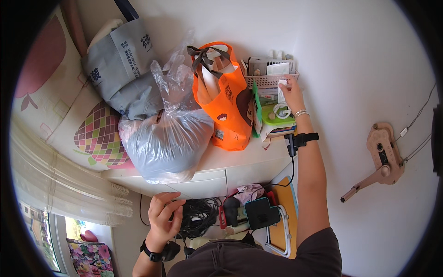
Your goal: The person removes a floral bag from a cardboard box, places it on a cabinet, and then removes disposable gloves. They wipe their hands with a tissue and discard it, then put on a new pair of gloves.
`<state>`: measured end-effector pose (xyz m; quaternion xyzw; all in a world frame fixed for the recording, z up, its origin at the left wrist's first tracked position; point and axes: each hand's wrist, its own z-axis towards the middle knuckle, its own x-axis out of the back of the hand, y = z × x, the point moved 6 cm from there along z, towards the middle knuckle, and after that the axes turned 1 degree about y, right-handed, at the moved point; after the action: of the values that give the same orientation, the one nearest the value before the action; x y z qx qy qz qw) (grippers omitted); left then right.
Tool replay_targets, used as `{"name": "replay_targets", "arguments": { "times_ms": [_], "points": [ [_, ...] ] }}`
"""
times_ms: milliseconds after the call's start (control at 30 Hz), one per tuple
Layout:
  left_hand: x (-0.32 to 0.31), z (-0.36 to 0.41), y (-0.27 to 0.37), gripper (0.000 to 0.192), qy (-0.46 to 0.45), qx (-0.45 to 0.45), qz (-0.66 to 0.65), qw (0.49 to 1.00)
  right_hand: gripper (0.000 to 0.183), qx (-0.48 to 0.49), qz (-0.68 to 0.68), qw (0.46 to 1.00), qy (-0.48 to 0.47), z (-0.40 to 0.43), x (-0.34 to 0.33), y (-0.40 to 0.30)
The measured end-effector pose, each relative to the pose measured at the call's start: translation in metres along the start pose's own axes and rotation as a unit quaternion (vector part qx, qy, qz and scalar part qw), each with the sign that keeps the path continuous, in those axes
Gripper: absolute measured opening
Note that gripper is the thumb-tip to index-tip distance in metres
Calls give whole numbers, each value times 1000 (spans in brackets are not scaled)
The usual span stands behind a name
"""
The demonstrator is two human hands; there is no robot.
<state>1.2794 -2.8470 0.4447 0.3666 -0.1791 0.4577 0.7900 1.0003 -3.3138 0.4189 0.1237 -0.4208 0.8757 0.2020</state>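
Note:
At the right end of a white cabinet top, my right hand (pixel 294 95) grips a small white object (pixel 282 90) between thumb and fingers. A thick white cord (pixel 281 111) hangs in loops at its lower end. Just behind the hand is a perforated plastic basket (pixel 254 81) holding a white packet (pixel 278 69). Below the hand lie a bright green item (pixel 271 119) and a stack of books (pixel 277 132). My left hand (pixel 164 213) is raised in front of the cabinet, fingers curled but apart, with nothing in it.
An orange bag (pixel 225 107) tied with a dark ribbon stands left of the basket. Beside it are a stuffed clear plastic bag (pixel 169 145) and a grey bag (pixel 121 62). Black cables (pixel 199 216) and a folding chair (pixel 285 221) are below. A crank winder (pixel 384 152) projects from the right wall.

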Motion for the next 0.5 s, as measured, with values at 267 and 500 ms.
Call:
{"name": "replay_targets", "arguments": {
  "times_ms": [267,500],
  "points": [
    [-42,-8,7,30,-81,228,-278,930,32,7,399,905,145,-129,78,-178],
    [-82,-6,33,55,-89,337,-685,640,33,286,176,940,-61,-323,47,-275]
  ]
}}
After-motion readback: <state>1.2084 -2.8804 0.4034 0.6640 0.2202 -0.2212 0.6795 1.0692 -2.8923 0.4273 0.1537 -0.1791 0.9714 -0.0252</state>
